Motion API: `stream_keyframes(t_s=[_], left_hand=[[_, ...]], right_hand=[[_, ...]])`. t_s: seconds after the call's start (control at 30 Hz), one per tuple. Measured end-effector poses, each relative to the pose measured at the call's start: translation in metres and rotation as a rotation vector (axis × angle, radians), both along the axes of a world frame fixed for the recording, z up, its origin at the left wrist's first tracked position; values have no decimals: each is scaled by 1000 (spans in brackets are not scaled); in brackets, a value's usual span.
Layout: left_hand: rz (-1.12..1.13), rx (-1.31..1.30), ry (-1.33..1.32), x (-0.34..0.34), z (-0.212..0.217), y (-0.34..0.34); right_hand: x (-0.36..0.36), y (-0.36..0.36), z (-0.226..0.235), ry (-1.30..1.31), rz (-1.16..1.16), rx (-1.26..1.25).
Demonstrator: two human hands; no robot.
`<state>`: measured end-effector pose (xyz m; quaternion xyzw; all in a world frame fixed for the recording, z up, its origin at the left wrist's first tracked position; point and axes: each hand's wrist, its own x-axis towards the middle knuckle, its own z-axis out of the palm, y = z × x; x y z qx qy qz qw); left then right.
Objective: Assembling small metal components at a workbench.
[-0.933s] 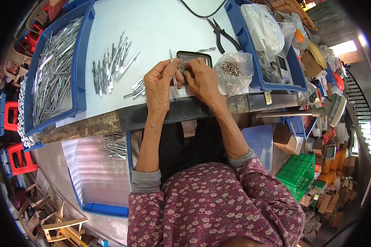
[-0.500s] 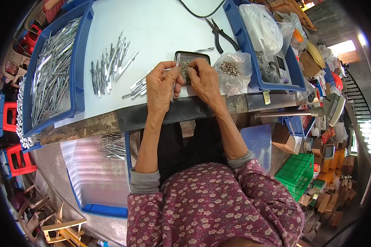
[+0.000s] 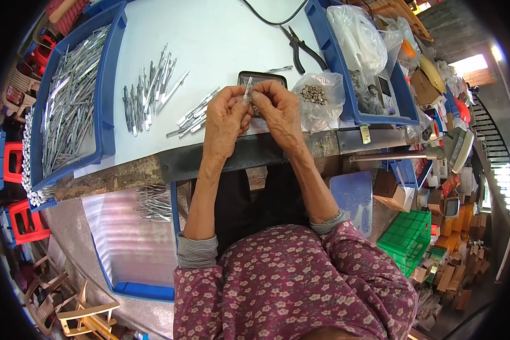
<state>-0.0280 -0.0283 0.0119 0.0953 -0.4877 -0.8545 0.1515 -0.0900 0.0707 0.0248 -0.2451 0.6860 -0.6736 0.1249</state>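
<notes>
Between the thumb and fingers of my left hand (image 3: 222,122) is a thin silvery metal strip (image 3: 249,83), held nearly upright. My right hand (image 3: 281,112) is closed in a pinch against the strip; any small part between its fingertips is hidden. Just behind both hands lies a small black tray (image 3: 272,76), mostly covered by them. Loose metal strips (image 3: 188,123) lie to the left of my left hand, and another group of strips (image 3: 147,93) is spread farther left. An opened clear plastic bag (image 3: 330,107) of small brownish metal pieces rests right of my right hand.
Black-handled pliers (image 3: 296,52) lie at the back. A blue bin (image 3: 109,107) full of metal strips stands left; another blue bin (image 3: 350,105) with plastic bags stands right. Beneath the worn table edge (image 3: 119,180) sits a lined blue tray (image 3: 144,290). A green crate (image 3: 405,238) is lower right.
My right hand has moved left and up, its fingertips now meeting the strip. The strip tilts slightly more to the right, and the hands cover more of the black tray.
</notes>
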Motion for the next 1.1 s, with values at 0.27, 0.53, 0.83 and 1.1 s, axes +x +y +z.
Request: stream_keyframes(t_s=[0.27,0.53,0.83,1.1], left_hand=[[-6,103,32,1,-1,-3],[33,56,9,1,-1,-3],[79,-75,-12,2,0,0],[71,-42,-21,2,-2,-1]], right_hand=[[5,1,-2,-2,28,-58],[11,5,-4,191,-41,147],[9,11,-6,506,-85,339],[5,9,2,170,-10,164]])
